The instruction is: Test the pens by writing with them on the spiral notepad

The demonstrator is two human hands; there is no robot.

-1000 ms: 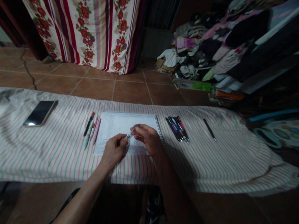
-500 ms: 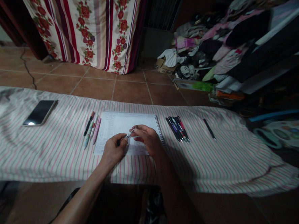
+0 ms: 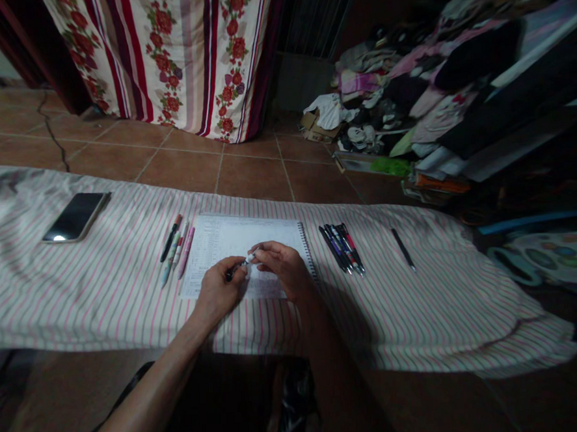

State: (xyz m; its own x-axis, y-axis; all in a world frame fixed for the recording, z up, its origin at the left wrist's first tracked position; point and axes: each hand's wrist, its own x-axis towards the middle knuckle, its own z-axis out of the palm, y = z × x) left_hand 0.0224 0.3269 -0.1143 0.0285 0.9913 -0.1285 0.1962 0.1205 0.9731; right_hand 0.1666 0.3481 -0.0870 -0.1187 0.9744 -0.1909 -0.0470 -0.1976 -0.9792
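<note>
My left hand (image 3: 221, 286) is closed around a small pen (image 3: 245, 260), dark at the left end and whitish toward the right. The fingertips of my right hand (image 3: 282, 263) pinch its pale end, partly hiding it. Both hands are over an open spiral notebook (image 3: 250, 232) with writing on its page. Left of the notebook lie several pens, among them a pink pen (image 3: 186, 251) and a black pen (image 3: 169, 244) with a reddish end. To the right is a bunch of dark pens (image 3: 342, 248), and farther right a single black pen (image 3: 403, 249).
A striped cloth (image 3: 126, 271) covers the low table. A smartphone (image 3: 76, 217) lies at its left. Beyond are the tiled floor (image 3: 182, 160), a flowered curtain (image 3: 181, 59) and a heap of clothes (image 3: 436, 76). A paint palette (image 3: 555, 258) sits past the right end.
Little differs. The fingers of my right hand have shifted slightly at the pen's pale end, and more of that end shows. My left hand stays in place.
</note>
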